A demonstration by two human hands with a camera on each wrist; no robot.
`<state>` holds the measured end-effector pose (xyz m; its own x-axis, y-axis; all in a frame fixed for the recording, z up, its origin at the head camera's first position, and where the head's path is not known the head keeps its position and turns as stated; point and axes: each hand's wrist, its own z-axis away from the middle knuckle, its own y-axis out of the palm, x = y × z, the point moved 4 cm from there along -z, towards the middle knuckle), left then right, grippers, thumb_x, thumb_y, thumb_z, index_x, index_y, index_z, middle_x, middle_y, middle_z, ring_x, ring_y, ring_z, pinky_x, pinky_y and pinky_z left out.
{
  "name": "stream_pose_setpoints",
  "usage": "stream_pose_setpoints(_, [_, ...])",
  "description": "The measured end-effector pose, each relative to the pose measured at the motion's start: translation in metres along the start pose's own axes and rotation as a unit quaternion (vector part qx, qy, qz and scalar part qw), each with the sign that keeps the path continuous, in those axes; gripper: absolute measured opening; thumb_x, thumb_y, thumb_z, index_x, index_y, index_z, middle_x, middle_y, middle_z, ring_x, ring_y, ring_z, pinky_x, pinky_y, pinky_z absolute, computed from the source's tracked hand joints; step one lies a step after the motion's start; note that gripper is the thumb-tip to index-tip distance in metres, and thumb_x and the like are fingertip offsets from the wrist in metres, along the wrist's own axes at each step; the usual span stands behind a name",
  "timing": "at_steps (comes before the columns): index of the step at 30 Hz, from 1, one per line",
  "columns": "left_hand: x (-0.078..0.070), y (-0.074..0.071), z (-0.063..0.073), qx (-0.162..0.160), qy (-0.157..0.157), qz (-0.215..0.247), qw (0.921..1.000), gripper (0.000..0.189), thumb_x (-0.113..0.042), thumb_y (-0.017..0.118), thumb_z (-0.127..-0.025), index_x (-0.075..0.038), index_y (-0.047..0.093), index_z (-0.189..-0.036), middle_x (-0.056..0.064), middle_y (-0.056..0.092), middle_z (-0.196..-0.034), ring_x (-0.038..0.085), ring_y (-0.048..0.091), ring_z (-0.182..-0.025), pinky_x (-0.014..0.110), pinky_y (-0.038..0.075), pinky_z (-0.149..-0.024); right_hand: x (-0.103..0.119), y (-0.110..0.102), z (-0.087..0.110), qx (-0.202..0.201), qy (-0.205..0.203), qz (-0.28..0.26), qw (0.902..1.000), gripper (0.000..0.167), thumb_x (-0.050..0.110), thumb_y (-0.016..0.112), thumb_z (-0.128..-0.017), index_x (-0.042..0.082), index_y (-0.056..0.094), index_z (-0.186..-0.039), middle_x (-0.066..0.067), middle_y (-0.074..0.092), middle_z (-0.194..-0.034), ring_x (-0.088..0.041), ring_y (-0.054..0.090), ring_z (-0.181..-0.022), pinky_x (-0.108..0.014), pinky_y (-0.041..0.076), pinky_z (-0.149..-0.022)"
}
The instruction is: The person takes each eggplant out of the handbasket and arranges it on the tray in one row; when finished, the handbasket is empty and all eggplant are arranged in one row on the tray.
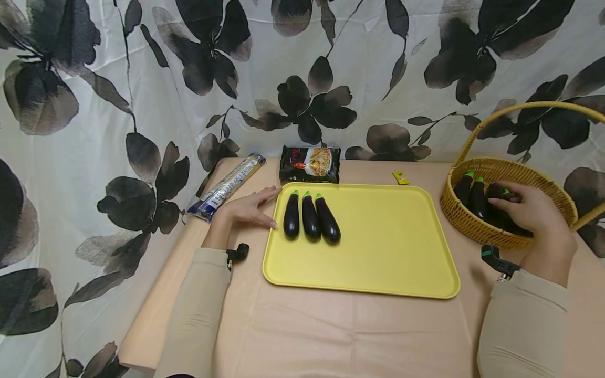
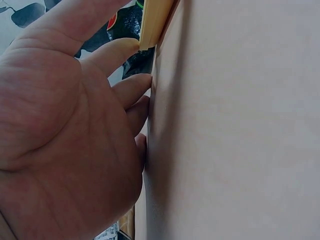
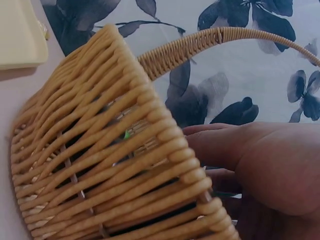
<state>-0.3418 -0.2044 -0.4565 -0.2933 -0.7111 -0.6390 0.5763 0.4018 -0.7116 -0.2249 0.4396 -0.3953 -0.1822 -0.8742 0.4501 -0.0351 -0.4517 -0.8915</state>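
In the head view, the right hand (image 1: 543,218) appeared to pinch a glossy black, green-capped eggplant (image 1: 511,197) inside the tan wicker basket (image 1: 465,223), probably light, firm and slippery, best taken near its cap; three plump matching eggplants (image 1: 311,218) lay on a yellow rectangular tray (image 1: 392,247), right of the spread left hand (image 1: 248,210). Left wrist: a fingertip (image 2: 131,45) met the tray's rim. Right wrist: wicker hid the grip.
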Motion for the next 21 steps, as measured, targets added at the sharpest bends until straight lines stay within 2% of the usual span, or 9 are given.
stream_pose_setpoints(10, [0.0000,-0.0001,0.0000,-0.003,0.007,0.007,0.9999,0.116,-0.042,0.091,-0.080,-0.028,0.018,-0.169,0.006,0.001,-0.177,0.031,-0.007,-0.163,0.062,-0.008,-0.129,-0.0025,0.0021,0.0024,0.033,0.001,0.030,0.9990,0.072,0.046,0.048,-0.109,-0.001,0.030,-0.160,-0.045,0.043,-0.137,-0.066,0.039,-0.122,-0.082,0.033,-0.100])
stream_pose_setpoints(21, [0.0017,0.0003,-0.0006,-0.003,0.002,-0.001,1.0000,0.119,-0.048,0.091,-0.077,-0.029,0.018,-0.168,0.004,0.001,-0.177,0.031,-0.008,-0.163,0.058,-0.007,-0.130,-0.0002,0.0045,0.0023,0.074,0.009,0.039,0.9964,0.077,0.050,0.050,-0.108,0.001,0.026,-0.161,-0.048,0.030,-0.150,-0.071,0.029,-0.131,-0.084,0.028,-0.103])
